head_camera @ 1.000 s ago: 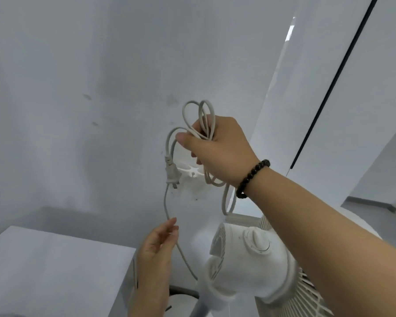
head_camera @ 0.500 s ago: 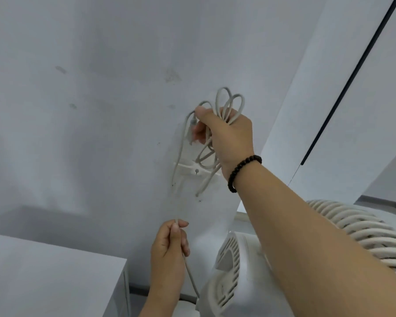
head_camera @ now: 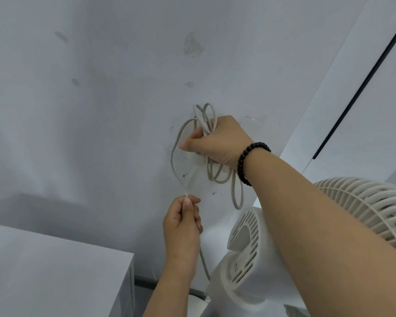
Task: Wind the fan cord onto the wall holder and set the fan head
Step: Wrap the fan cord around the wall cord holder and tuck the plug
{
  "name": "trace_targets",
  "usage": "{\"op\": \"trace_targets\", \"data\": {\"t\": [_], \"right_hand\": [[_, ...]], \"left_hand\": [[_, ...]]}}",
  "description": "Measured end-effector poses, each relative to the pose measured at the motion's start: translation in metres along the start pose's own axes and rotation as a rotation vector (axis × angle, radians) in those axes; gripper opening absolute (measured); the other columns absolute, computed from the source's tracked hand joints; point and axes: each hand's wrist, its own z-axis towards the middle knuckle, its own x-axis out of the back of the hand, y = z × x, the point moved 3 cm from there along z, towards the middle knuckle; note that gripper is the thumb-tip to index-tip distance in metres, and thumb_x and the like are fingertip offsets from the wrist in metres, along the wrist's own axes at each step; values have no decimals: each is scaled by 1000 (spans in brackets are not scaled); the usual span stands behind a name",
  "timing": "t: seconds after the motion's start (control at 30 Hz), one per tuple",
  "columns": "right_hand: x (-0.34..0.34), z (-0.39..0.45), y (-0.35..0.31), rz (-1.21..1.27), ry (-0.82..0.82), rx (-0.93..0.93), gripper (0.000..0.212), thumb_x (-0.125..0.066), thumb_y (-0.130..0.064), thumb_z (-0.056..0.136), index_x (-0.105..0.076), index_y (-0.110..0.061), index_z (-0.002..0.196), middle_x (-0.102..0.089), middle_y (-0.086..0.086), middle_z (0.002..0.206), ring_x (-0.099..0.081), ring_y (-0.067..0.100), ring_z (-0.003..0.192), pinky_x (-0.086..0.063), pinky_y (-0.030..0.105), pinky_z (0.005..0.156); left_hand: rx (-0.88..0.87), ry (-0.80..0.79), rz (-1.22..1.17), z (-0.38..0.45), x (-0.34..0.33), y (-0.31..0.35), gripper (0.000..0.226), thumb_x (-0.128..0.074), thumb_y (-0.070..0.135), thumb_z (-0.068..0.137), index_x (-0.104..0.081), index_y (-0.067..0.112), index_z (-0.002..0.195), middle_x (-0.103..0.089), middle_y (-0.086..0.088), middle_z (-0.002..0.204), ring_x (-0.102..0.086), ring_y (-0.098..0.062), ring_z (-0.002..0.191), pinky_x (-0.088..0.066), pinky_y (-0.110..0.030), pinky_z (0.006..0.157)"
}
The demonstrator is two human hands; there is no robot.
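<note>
Right hand (head_camera: pixel 217 139): fingers curled round bunched loops of fan cord (head_camera: pixel 205 120), held against wall (head_camera: pixel 101 110) at wall holder (head_camera: pixel 198 159), mostly hidden. Left hand (head_camera: pixel 183 227): pinches single cord strand below. Fan head (head_camera: pixel 375 209): lower right, beside forearm. White cabinet (head_camera: pixel 55 271): lower left.

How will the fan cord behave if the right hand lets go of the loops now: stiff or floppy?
Probably floppy: the fan cord sags in loose, uneven loops below the right hand. It seems light, since the left hand holds a strand with a small pinch. Released, the loops would likely droop or slip; the wall holder is mostly hidden.
</note>
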Motion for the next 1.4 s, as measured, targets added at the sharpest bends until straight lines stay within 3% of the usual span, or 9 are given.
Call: {"op": "trace_targets", "data": {"t": [0.13,0.27,0.4,0.63,0.73,0.9,1.1,1.3,1.4], "right_hand": [[-11,3,-2,-162,36,24,22,-72,-26,79,-68,-5,81,-66,10,75,-69,27,76,-60,39,72],[-7,3,-10,-131,180,90,39,-78,-42,72,-61,-7,70,-61,10,65,-58,18,60,-56,34,63],[-4,3,-14,120,305,188,53,-74,-38,79,-58,12,75,-53,22,65,-50,23,57,-54,47,62],[13,-2,-18,511,432,181,21,-74,-14,80,-69,7,80,-66,8,67,-66,18,63,-61,36,68],[18,-6,-17,611,413,154,13,-74,-6,77,-69,-7,65,-66,3,65,-68,14,65,-61,31,66],[17,-8,-14,530,319,172,41,-70,-5,80,-59,-21,43,-73,12,72,-74,22,69,-61,36,70],[13,-2,-14,330,387,141,14,-73,-10,75,-64,-5,67,-60,-1,52,-59,9,49,-47,15,47],[5,-1,-13,347,295,143,11,-70,-4,79,-64,1,86,-68,10,68,-71,10,57,-46,15,43],[4,2,-13,324,299,182,10,-68,-3,81,-59,-4,77,-65,2,64,-73,11,62,-47,15,46]], "left_hand": [[12,-3,24,4,0,1,30,-39,15,104,-67,14,91,-48,6,59,-40,-7,52,-37,-22,52],[138,0,-63,13,3,0,30,-40,12,103,-67,12,90,-50,3,62,-41,-8,53,-38,-21,51],[203,-20,-125,16,3,-1,29,-41,11,103,-68,10,90,-51,1,62,-41,-9,53,-36,-20,48],[215,-70,-96,19,3,-2,27,-43,9,102,-69,8,95,-53,1,63,-43,-9,53,-39,-20,47],[198,-85,-1,21,-2,-4,27,-43,8,102,-70,10,96,-54,1,64,-46,-9,53,-41,-22,50],[208,-15,24,23,-5,-11,28,-43,8,101,-70,10,95,-55,0,66,-46,-10,55,-42,-22,50],[267,57,-193,22,-7,-15,26,-43,8,102,-68,7,94,-53,-1,65,-44,-10,55,-41,-18,48],[403,45,-530,20,-12,-14,22,-44,7,101,-66,2,97,-54,-2,64,-46,-7,51,-44,-15,46],[413,27,-547,20,-12,-14,22,-45,8,101,-66,2,98,-55,-2,63,-47,-7,50,-45,-16,47]]}}
